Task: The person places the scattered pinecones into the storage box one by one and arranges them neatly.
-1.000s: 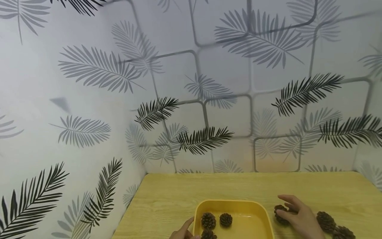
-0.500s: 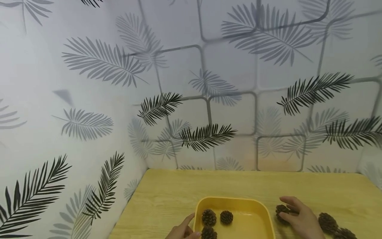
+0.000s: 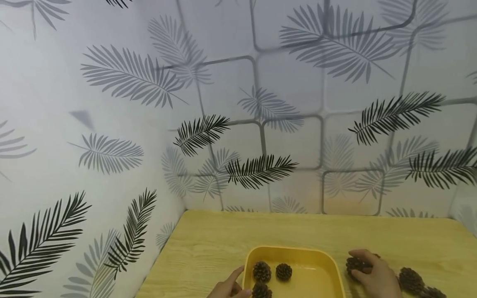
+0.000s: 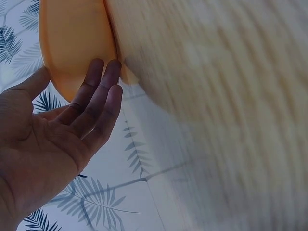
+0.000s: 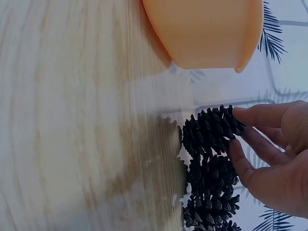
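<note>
My left hand (image 3: 229,286) rests on the left side of a yellow plastic tray (image 3: 292,250). In the left wrist view its thumb touches the tray's rim, and its loosely extended fingers (image 4: 98,89) lie against the outer wall. Several brown pine cones (image 3: 284,272) sit inside the tray, towards its left. On the table to the tray's right, my right hand (image 3: 380,278) pinches a pine cone (image 3: 354,265). The right wrist view shows thumb and fingers on that pine cone (image 5: 207,130), its underside level with the neighbouring cones.
More pine cones (image 3: 411,280) lie on the pale wooden table (image 3: 208,236), right of my right hand. A bit of another cone (image 3: 377,255) shows behind the right fingers. Leaf-patterned walls (image 3: 290,140) enclose the table's back and left side.
My right hand has drawn its thumb and fingers in on the pine cone, which has shifted slightly. The head view has tilted a little. My left hand stays at the tray.
</note>
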The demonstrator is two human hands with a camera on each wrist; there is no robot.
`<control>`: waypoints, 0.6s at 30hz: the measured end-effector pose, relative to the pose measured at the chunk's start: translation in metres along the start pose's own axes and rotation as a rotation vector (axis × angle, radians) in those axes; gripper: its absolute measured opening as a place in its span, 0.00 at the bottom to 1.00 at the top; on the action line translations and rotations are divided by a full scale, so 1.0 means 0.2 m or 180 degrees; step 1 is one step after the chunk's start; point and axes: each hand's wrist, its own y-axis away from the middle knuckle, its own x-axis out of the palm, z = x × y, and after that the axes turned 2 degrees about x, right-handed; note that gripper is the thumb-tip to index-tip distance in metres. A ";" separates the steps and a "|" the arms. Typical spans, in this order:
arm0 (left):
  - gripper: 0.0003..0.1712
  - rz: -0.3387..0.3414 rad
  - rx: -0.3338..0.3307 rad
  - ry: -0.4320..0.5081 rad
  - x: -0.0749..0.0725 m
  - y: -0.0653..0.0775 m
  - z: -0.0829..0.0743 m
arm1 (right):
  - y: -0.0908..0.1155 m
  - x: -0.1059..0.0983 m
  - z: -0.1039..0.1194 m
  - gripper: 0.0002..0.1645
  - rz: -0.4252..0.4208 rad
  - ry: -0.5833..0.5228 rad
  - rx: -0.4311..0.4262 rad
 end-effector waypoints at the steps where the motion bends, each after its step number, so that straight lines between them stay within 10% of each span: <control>1: 0.49 -0.0002 0.0006 -0.0011 0.00 0.00 0.00 | 0.00 0.00 0.00 0.28 -0.0011 0.0014 0.0008; 18: 0.48 -0.0004 0.0101 -0.0063 0.01 0.01 -0.03 | 0.01 0.03 -0.01 0.30 -0.0071 -0.0041 -0.0177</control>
